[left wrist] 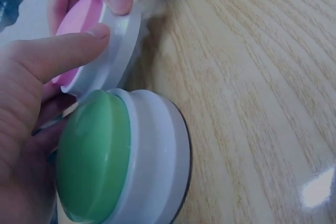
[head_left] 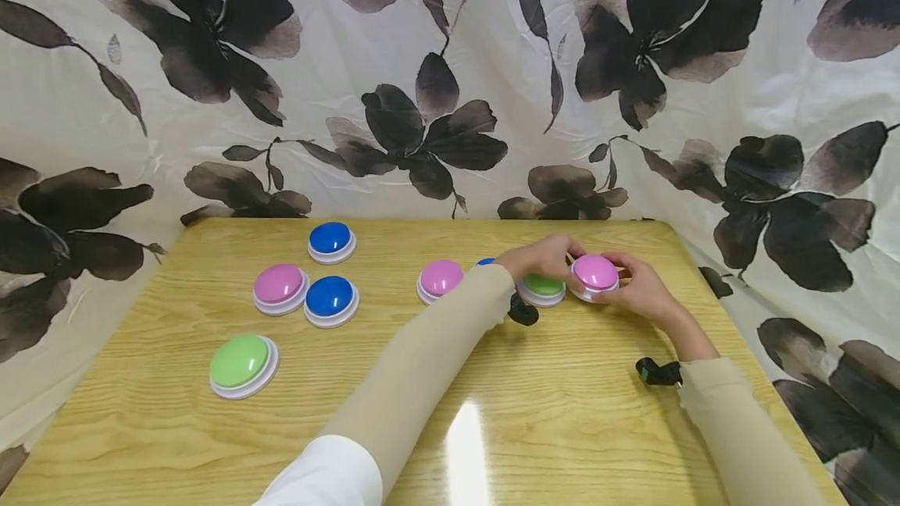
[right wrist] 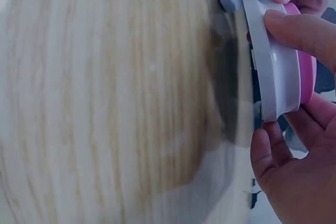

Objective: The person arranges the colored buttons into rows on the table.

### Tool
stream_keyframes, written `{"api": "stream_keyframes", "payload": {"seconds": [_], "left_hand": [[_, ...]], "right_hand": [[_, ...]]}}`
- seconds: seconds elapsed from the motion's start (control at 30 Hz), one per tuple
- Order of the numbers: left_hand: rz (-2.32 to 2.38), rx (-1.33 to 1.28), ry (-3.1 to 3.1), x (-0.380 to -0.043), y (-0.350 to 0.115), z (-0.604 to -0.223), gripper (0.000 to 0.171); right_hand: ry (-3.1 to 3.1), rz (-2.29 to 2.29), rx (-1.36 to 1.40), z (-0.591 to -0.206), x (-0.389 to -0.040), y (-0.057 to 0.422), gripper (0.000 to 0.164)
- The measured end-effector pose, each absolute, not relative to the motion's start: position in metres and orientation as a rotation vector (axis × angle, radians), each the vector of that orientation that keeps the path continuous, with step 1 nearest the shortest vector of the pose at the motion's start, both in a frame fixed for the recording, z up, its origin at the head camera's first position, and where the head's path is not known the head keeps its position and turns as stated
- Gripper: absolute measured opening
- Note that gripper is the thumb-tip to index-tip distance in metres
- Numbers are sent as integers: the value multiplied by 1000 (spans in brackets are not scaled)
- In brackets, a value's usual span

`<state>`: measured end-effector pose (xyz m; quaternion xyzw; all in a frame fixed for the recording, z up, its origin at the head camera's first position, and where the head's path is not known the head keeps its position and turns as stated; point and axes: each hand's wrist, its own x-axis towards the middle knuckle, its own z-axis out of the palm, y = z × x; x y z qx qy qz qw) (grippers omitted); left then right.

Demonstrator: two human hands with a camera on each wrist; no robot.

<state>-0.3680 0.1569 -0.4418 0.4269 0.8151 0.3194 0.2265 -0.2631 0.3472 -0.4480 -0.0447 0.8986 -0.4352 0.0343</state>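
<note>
At the right of the table, a pink dome push button [head_left: 595, 272] with a white base is held between both hands. My left hand [head_left: 548, 258] grips its left side, the thumb on the white base in the left wrist view. From the other side my right hand [head_left: 640, 287] holds the same base between thumb and fingers. The right wrist view shows part of the button's underside [right wrist: 256, 77], lifted off the wood, with a shadow below. Close beside it a green push button [left wrist: 94, 161] sits on the table, just under my left hand.
Left of the green button are a blue button [head_left: 487, 261], mostly hidden by the left arm, and a pink button [head_left: 441, 278]. Further left on the wooden table [head_left: 576, 412] stand two blue buttons [head_left: 329, 297], a pink one [head_left: 277, 283] and a green one [head_left: 239, 360]. Floral cloth [head_left: 450, 37] hangs behind.
</note>
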Motion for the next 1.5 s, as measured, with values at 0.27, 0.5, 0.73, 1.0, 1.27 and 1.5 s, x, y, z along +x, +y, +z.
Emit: {"api": "stream_keyframes", "payload": {"seconds": [0.27,0.5,0.73,1.0,1.27,1.5], "left_hand": [[882,1147,2263,-367,156,-448,60],[891,1106,2257,-367,159,-452,62],[884,1101,2272,-368,161,-458,62],[873,1076,2285,-367,162,-459,66],[888,1071,2279,-365,162,-459,64],[887,1062,2291,-364,160,-459,64]], "right_hand": [[2750,-1312,-109,-454,-263,348,83],[2754,-1304,-107,-455,-261,351,81],[2734,-1315,-109,-460,-263,353,80],[2614,-1461,-40,-468,-265,357,86],[2556,-1501,15,-469,-265,359,85],[2560,-1487,59,-468,-265,357,87]]}}
